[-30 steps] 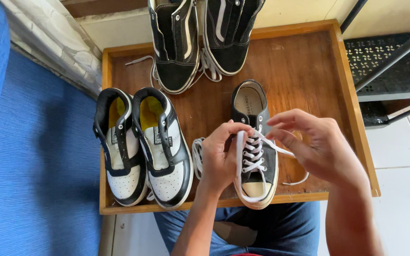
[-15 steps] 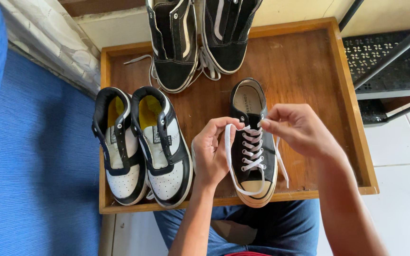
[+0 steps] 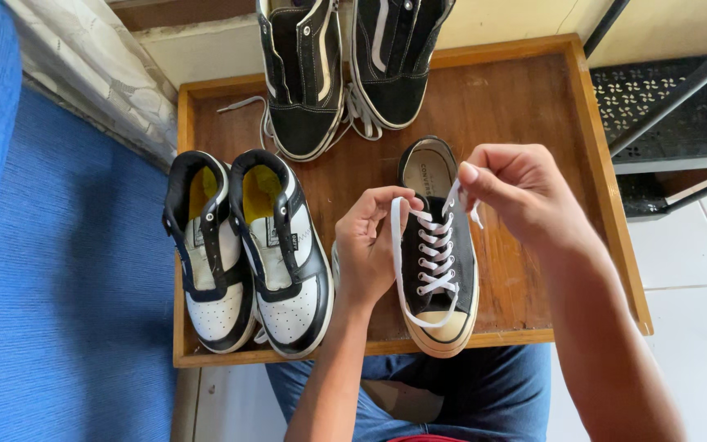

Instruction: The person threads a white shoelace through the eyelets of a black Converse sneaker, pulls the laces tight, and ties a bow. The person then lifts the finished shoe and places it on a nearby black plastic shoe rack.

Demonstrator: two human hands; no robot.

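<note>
A black low-top canvas shoe (image 3: 442, 245) with a cream toe cap stands on the wooden tray (image 3: 533, 106), toe pointing toward 6 o'clock and overhanging the tray's near rim slightly. The left hand (image 3: 370, 250) sits at the shoe's 9 o'clock side; its grip is clenched on the white lace (image 3: 394, 245), pinched between thumb and fingertips near the top eyelets, and a long loop of that lace runs down the shoe's side and around the toe. The right hand (image 3: 517, 192) is at the shoe's 1 o'clock; its grip is clenched on the other lace end, drawn up from the top eyelets, with a short tail hanging just beside the fingers. At 9 o'clock from the shoe, near the left hand, a pair of black-and-white sneakers (image 3: 247, 254) with yellow insoles stands side by side, toes toward 6 o'clock. At 12 o'clock a pair of black skate shoes (image 3: 345, 65) with white stripes lies across the tray's far rim, loose white laces trailing onto the wood. A blue fabric surface (image 3: 59, 286) borders the tray at 9 o'clock. The person's blue jeans (image 3: 452, 393) show at 6 o'clock, under the tray.
</note>
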